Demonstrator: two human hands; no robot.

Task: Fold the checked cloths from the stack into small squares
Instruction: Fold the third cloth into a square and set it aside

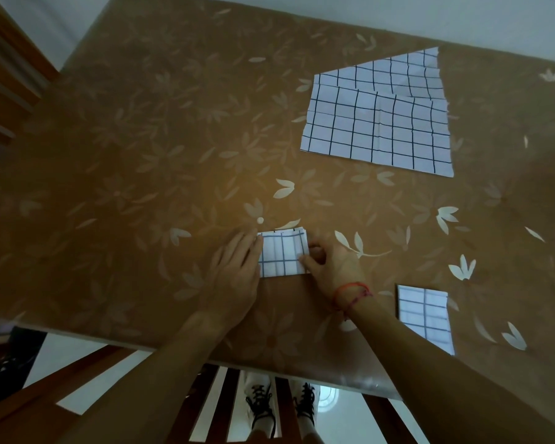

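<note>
A single wide-angle camera, worn on the head, is looking steeply down at the table (125, 139) from close above its near edge; shoes (259, 403) are showing beneath.

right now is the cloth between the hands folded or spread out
Folded: the cloth is a small square, far smaller than the spread stack.
</note>
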